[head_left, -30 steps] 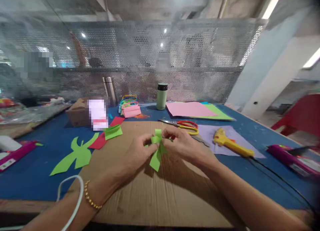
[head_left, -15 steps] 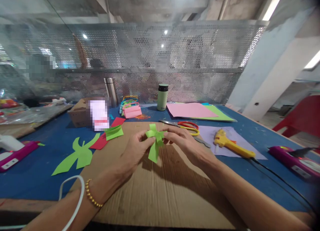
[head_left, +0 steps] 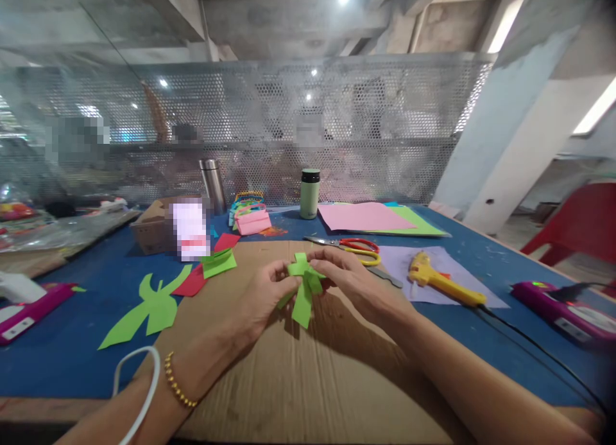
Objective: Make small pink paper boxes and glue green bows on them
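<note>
A bright green paper bow (head_left: 303,297) with hanging strips is held above the brown cardboard sheet (head_left: 289,374). My left hand (head_left: 269,294) pinches its left side between thumb and fingers. From the right, my right hand (head_left: 344,275) grips the upper right part, thumb and fingers closed on the paper. Some of the bow's folds are hidden behind my fingers. Just beyond my right hand lie scissors (head_left: 368,259) with red and yellow handles. Left of the cardboard rests a cut green paper piece (head_left: 161,310), near red paper (head_left: 192,281) and a folded green piece (head_left: 219,263).
A yellow glue gun (head_left: 447,284) lies on purple paper (head_left: 392,255), its black cord running to the right. Pink paper (head_left: 366,216) and a green bottle (head_left: 310,198) stand farther back. Magenta power strips (head_left: 553,307) sit at both sides. A cardboard box (head_left: 149,230) is at left.
The green bow has turned slightly, and its strips now spread and hang lower. Both hands still hold it, fingers shifted a little. The whole view has tilted up slightly.
</note>
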Demonstrator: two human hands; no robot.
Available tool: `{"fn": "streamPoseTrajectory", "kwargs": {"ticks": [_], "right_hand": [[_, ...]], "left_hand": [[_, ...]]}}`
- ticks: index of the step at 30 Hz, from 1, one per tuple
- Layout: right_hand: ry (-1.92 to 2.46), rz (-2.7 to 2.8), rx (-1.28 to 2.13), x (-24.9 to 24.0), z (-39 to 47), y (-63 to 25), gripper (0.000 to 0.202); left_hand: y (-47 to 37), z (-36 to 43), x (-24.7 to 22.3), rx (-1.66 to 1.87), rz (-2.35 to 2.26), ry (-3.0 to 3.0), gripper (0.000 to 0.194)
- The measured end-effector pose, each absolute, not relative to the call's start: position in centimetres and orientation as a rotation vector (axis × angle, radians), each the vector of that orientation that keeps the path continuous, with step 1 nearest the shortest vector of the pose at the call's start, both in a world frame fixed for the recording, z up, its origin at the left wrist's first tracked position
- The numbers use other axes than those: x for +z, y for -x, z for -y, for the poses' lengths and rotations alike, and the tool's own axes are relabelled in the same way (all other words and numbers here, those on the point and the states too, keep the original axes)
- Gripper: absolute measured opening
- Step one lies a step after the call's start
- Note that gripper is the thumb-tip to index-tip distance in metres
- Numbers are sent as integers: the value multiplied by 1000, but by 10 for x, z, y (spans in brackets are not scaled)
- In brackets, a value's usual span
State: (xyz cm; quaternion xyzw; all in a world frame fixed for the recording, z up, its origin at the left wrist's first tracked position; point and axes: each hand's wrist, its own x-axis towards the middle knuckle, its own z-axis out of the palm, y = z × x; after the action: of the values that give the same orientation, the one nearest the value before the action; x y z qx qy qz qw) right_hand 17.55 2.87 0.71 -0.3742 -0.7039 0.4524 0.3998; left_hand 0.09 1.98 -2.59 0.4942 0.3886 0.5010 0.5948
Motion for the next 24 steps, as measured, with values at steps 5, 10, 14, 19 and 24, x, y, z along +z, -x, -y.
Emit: {"fn": "streamPoseTrajectory", "kwargs": {"ticks": [5, 10, 14, 19, 24], "right_hand": [[921, 1754, 1157, 2, -36, -179, 29], [885, 1677, 1276, 0, -41, -180, 49], [876, 1833, 1331, 2, -40, -179, 40], [985, 1983, 1109, -4, -43, -173, 17], [1020, 1964, 904, -9, -50, -173, 15]], "left_hand": [[-2, -15, -22, 1117, -859, -1109, 43], [4, -24, -23, 1241, -899, -1066, 40], [9, -30, -22, 1345, -895, -1037, 38], [4, -30, -26, 1382, -839, -1041, 50], [3, -30, -29, 1312, -851, -1086, 41]]}}
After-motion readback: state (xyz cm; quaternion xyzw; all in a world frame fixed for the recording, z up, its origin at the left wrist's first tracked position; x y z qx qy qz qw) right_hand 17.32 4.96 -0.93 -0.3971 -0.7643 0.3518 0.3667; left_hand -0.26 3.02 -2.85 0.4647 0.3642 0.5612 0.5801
